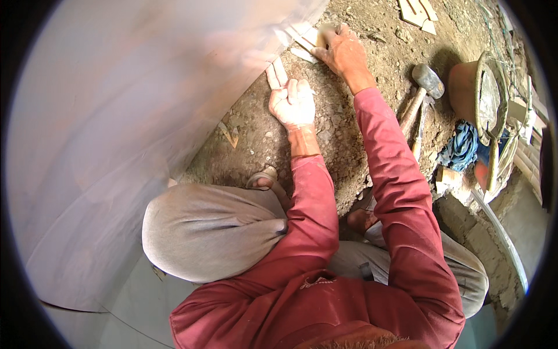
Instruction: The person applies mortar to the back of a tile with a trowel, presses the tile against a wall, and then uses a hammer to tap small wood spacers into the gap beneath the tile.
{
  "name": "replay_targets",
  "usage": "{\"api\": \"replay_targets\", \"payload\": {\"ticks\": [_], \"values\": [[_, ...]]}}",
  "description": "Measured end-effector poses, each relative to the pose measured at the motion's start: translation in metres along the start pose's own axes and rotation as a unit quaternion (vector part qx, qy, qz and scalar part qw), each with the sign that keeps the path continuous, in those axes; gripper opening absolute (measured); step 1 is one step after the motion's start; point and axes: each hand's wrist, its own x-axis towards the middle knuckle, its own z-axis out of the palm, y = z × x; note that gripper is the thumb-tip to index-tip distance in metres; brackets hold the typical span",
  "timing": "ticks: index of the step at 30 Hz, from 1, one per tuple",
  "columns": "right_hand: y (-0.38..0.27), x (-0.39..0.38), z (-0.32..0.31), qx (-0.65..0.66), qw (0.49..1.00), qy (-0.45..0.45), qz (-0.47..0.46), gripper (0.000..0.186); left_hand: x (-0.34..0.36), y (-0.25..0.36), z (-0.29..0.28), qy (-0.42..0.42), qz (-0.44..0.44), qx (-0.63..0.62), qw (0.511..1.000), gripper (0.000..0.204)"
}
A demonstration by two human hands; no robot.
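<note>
A large, smooth, glossy grey panel (128,116) fills the left side and meets rough earth along its lower edge. My left hand (292,104) is turned palm up beside that edge. Two of its fingers stretch out to the panel's bottom and the others curl in; nothing shows in its grip. Farther ahead, my right hand (344,53) pinches a pale flat piece (302,39) close to the panel's foot. Bright glare and blur there hide exactly how the piece meets the panel. Whitish dust coats my left fingers.
On the dirt to the right lie a mallet (428,80) and a second long-handled tool (419,131). Beyond them are a tipped bucket (463,87) and a crumpled blue cloth (462,145). Pale cut pieces (414,14) lie at the top; a small splinter (229,135) lies near the panel.
</note>
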Motion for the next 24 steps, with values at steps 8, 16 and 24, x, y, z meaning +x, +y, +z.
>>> {"api": "replay_targets", "payload": {"ticks": [8, 16, 24], "values": [[0.009, 0.013, 0.024, -0.019, 0.999, 0.049, -0.01, 0.052, 0.0, 0.001, -0.001, -0.009, -0.008, 0.007, 1.0, 0.073], [-0.006, 0.012, -0.003, 0.526, 0.812, -0.09, 0.238, 0.013, 0.0, 0.001, 0.001, 0.03, -0.002, 0.021, 0.999, 0.068], [-0.01, 0.024, 0.02, 0.532, 0.814, -0.033, 0.23, 0.009, 0.0, 0.0, -0.001, 0.013, -0.007, 0.016, 1.0, 0.069]]}}
